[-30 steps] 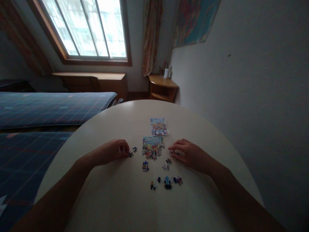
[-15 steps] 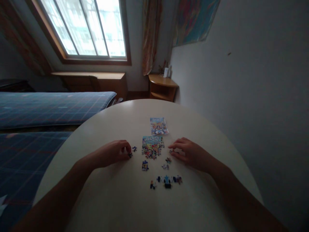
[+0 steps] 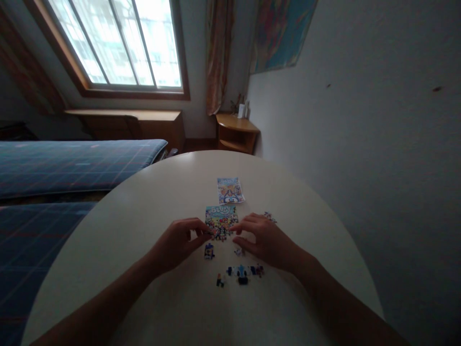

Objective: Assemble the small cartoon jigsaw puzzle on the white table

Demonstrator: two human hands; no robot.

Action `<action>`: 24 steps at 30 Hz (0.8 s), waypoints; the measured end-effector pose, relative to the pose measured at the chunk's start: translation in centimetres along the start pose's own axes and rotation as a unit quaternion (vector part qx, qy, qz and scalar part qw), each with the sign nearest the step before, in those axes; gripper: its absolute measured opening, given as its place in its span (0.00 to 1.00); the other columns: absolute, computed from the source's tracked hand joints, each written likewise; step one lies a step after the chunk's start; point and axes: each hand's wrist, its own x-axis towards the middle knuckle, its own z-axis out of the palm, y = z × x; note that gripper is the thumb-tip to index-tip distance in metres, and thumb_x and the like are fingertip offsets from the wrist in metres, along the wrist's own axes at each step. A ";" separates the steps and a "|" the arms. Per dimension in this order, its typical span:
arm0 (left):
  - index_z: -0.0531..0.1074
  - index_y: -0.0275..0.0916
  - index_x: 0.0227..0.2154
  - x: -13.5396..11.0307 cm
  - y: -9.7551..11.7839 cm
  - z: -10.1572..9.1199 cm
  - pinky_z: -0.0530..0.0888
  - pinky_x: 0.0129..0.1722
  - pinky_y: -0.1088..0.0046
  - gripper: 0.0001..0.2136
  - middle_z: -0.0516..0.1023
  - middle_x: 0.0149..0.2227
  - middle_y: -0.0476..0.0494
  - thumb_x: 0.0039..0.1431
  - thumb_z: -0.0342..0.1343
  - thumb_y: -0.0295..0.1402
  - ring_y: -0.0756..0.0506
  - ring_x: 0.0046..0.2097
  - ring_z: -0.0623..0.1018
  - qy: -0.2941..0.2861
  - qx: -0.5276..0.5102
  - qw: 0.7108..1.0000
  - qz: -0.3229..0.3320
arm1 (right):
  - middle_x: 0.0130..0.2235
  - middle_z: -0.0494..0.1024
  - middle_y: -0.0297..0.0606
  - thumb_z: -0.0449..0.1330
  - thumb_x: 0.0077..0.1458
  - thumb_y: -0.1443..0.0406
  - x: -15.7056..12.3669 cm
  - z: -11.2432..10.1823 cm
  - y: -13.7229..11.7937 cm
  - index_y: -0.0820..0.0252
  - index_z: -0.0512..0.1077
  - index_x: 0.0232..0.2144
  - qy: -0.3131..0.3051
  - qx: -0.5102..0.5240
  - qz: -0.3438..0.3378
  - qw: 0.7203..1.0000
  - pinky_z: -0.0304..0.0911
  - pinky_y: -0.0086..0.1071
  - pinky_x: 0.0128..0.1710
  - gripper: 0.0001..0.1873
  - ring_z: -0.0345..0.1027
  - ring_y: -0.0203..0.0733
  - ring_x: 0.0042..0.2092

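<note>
The left hand (image 3: 178, 242) pinches thumb and forefinger together at the lower left edge of the partly joined puzzle (image 3: 221, 211); whether a piece sits between them I cannot tell. The right hand (image 3: 268, 240) is loose, thumb parted from its curved fingers, the fingertips at the puzzle's right edge. Just below the puzzle lie a blue-and-yellow piece (image 3: 209, 251) to its left and a pale piece (image 3: 238, 251) to its right, by the right thumb. Farther below it are a joined strip (image 3: 242, 272) and a small dark piece (image 3: 220, 280). A printed sheet (image 3: 230, 190) lies just beyond the puzzle, on the same white surface (image 3: 173, 307).
</note>
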 end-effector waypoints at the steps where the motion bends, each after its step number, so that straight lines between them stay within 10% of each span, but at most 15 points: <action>1: 0.79 0.42 0.35 -0.1 0.4 0.8 0.70 0.27 0.74 0.09 0.81 0.32 0.47 0.59 0.57 0.40 0.49 0.29 0.75 0.015 -0.021 1.000 -0.015 | 0.40 0.81 0.39 0.65 0.57 0.63 0.1 0.3 -0.6 0.56 0.77 0.42 0.014 0.019 0.011 1.000 0.65 0.40 0.47 0.09 0.73 0.44 0.44; 24: 0.76 0.43 0.36 -0.7 1.6 3.8 0.74 0.26 0.80 0.04 0.83 0.32 0.51 0.58 0.59 0.31 0.50 0.30 0.80 0.104 -0.085 0.990 0.033 | 0.33 0.81 0.37 0.65 0.54 0.62 1.3 1.9 -1.8 0.60 0.74 0.34 0.078 0.337 0.162 0.924 0.67 0.33 0.38 0.08 0.75 0.39 0.35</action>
